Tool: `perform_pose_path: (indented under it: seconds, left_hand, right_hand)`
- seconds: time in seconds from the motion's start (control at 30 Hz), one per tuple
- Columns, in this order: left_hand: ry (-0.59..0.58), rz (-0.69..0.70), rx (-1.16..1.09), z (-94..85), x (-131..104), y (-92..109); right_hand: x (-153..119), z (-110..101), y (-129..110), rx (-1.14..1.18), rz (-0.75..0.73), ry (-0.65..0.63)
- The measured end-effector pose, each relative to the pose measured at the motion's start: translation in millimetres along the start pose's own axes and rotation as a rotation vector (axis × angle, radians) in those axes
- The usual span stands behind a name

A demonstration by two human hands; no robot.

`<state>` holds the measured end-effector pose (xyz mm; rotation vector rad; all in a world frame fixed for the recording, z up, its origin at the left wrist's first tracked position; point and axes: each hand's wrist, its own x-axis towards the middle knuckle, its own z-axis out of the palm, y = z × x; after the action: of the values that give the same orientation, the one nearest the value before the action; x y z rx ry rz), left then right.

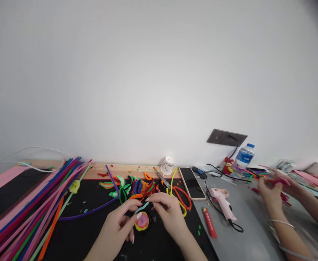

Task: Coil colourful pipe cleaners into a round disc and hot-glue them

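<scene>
"Hands?"

"Left hand pinches a light-blue strip; right hand pinches its dark end."

"Round coloured piece?"

"Just below the strip, over the black mat."

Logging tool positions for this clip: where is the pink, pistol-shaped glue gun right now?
Head view, right of centre: the glue gun lies on the grey tabletop, just right of the red oblong packet.
</scene>
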<state>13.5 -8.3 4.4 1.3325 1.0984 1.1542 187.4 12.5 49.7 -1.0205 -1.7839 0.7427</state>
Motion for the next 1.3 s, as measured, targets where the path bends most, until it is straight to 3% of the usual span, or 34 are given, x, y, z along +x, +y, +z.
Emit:
perform_pose_path:
  seconds: [0.3,0.63,0.97,1.3]
  left_hand:
    - [-0.023,0.008,0.073,0.5,-1.3,7.7]
    - [-0.006,0.054,0.085,-2.1,-1.2,-2.8]
    - [-0.004,0.062,0.145,-2.0,-4.3,0.7]
    - [-0.037,0.152,0.099,-3.1,-3.3,-1.0]
  right_hand:
    - [-0.8,0.0,-0.3,0.022,-0.004,0.004]
    - [-0.5,-0.9,4.3,-0.002,-0.009,-0.020]
    - [-2.0,0.0,4.5,-0.029,0.005,-0.003]
    - [-2.8,-0.4,6.6,-0.097,-0.095,-0.017]
